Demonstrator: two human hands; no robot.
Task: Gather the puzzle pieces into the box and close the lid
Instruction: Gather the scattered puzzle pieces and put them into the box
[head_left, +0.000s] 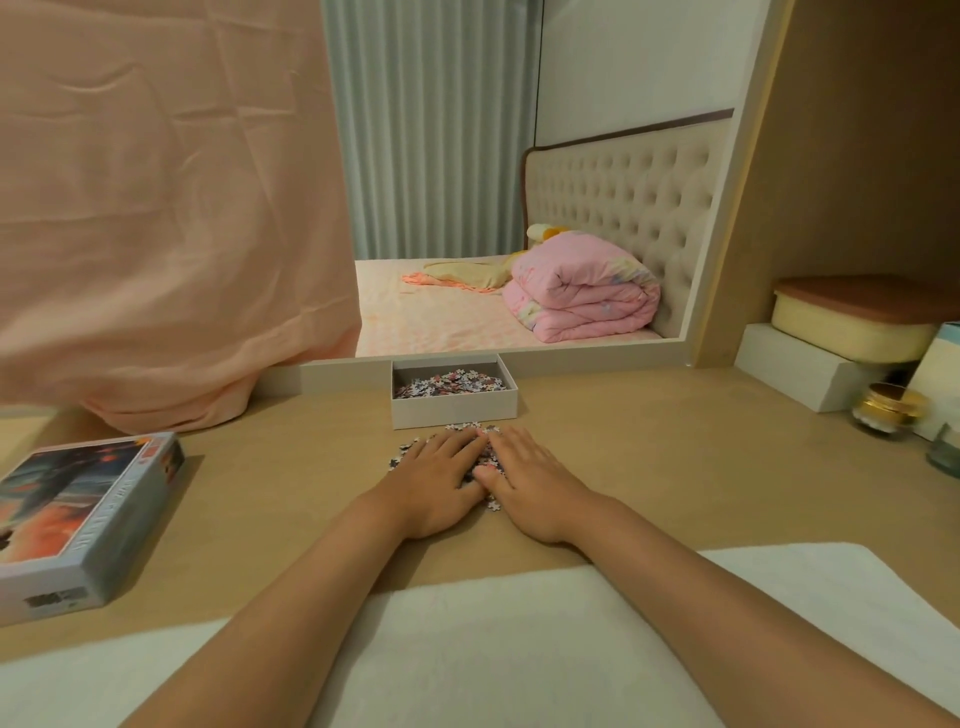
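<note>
Two entries: left hand (441, 475), right hand (532, 483), both flat, fingers straight, pressing pieces (471, 428) mid-worktop (675, 467); box (454, 410) at rear edge.

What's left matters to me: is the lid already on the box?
No, the box stands open with pieces showing inside, while the printed lid lies apart at the table's left.

Home bedroom. Bed (441, 317) with a patterned pink sheet, tufted beige headboard (618, 202), folded pink quilt (582, 291) stacked against it, clothes lying beside that. Pleated grey-green curtains (431, 124) behind the bed. Wood-tone tabletop (291, 467) in a built-in nook holds a gold-lidded jar (888, 410) and a lidded cream container (852, 317). Peach cloth (156, 208) hangs at left.
</note>
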